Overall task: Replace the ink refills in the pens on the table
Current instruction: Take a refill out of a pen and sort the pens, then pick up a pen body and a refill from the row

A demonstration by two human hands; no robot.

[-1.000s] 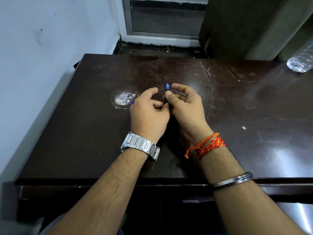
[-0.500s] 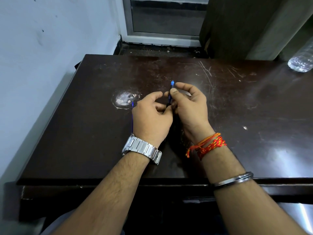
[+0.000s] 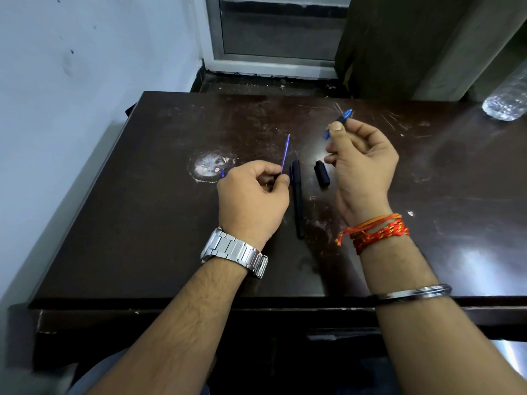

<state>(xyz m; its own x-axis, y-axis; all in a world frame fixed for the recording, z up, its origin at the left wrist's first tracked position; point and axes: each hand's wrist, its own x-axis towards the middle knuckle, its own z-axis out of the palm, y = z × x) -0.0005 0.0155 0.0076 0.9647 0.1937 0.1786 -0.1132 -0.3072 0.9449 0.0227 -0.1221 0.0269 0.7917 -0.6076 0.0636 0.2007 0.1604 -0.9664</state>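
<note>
steel watch (image 3: 234, 253), red-orange threads (image 3: 373, 232) — metal bangle (image 3: 413, 292)

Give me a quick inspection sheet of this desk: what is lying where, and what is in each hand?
Surface: dark table, scratched, with a pale worn patch.
Job's things: thin blue refill in the left hand; blue pen tip section in the right hand; black pen barrel and short black cap lying on the table between the hands.
Clutter: clear plastic bottle at the far right edge.
Grippers: both hands pinching their parts, held apart.
Cables: nothing seen.
Surroundings: pale wall left, metal-framed window behind.
</note>
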